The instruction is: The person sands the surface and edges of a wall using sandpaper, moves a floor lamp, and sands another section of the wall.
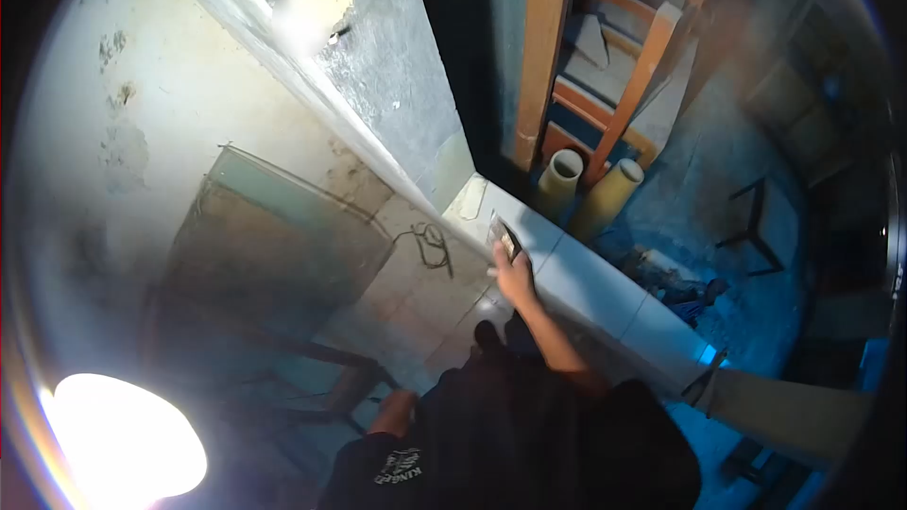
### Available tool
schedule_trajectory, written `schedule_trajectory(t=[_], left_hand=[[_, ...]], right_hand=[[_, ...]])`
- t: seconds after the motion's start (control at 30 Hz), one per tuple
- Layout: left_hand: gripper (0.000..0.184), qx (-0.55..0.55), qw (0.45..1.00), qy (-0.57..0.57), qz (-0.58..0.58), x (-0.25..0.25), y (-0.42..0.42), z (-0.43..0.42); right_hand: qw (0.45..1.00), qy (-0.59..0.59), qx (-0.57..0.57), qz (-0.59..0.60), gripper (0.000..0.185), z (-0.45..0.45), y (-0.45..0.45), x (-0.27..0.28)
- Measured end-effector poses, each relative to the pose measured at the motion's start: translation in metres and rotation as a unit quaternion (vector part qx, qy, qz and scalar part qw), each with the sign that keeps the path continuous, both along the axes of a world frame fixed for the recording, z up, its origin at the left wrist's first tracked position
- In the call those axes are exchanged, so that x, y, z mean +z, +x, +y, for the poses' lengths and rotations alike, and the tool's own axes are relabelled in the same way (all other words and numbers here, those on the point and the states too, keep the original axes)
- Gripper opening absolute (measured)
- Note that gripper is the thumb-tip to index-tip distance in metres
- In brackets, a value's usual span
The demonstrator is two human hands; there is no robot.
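Note:
My right hand (515, 279) is closed around a small flat trowel (503, 231) with a greyish blade and a dark edge. It is over the white tiled ledge (590, 274), near the corner where the ledge meets the grey plastered wall (397, 76). Whether the blade touches the tile I cannot tell. A cream-coloured patch of filler (468, 198) lies at that corner, just beyond the blade. On the left only a bit of my bare arm shows below the black sleeve (402, 463); the left hand itself is out of sight.
A bright lamp (128, 439) glares at lower left. A glass-like panel (255, 227) and a coiled cable (433, 247) are on the left. Beyond the ledge stand two yellowish tubes (609, 194), a wooden frame (633, 94) and a dark stool (756, 227).

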State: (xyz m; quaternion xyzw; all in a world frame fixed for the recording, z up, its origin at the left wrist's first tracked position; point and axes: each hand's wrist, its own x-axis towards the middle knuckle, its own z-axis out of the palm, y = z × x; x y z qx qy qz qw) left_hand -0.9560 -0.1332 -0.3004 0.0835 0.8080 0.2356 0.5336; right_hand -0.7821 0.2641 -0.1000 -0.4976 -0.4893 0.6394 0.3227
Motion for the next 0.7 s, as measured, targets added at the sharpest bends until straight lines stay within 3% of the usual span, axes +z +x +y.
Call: schedule_trajectory(t=[0.1,0.13,0.3,0.37,0.4,0.43,0.5,0.7], left_hand=[[0.030,-0.112,0.992,-0.049,0.044,0.001,-0.019,-0.029],[0.030,-0.146,0.985,-0.074,0.059,0.006,-0.021,-0.049],[0.031,-0.315,0.917,-0.194,0.148,0.025,0.028,-0.057],[0.031,-0.378,0.876,-0.236,0.185,0.031,0.044,-0.057],[0.031,-0.412,0.850,-0.259,0.203,0.034,0.050,-0.056],[0.032,-0.448,0.819,-0.283,0.220,0.036,0.055,-0.061],[0.029,-0.466,0.810,-0.276,0.224,0.053,0.064,-0.078],[0.028,-0.479,0.807,-0.242,0.246,0.064,0.079,-0.135]], right_hand=[[0.996,0.034,-0.053,0.058,0.047,-0.029,0.005,-0.005],[0.997,-0.003,-0.058,0.057,0.043,-0.038,0.009,-0.009],[1.000,0.002,-0.016,0.016,0.049,-0.074,0.044,0.007],[0.997,0.076,-0.004,-0.017,0.044,-0.083,0.063,0.004],[0.978,0.191,-0.080,0.013,0.039,-0.088,0.064,-0.035],[0.978,0.190,-0.085,0.014,0.039,-0.093,0.076,-0.029],[0.999,0.043,-0.026,-0.010,0.037,-0.101,0.109,-0.007],[0.988,0.145,-0.036,-0.025,0.044,-0.107,0.172,-0.022]])
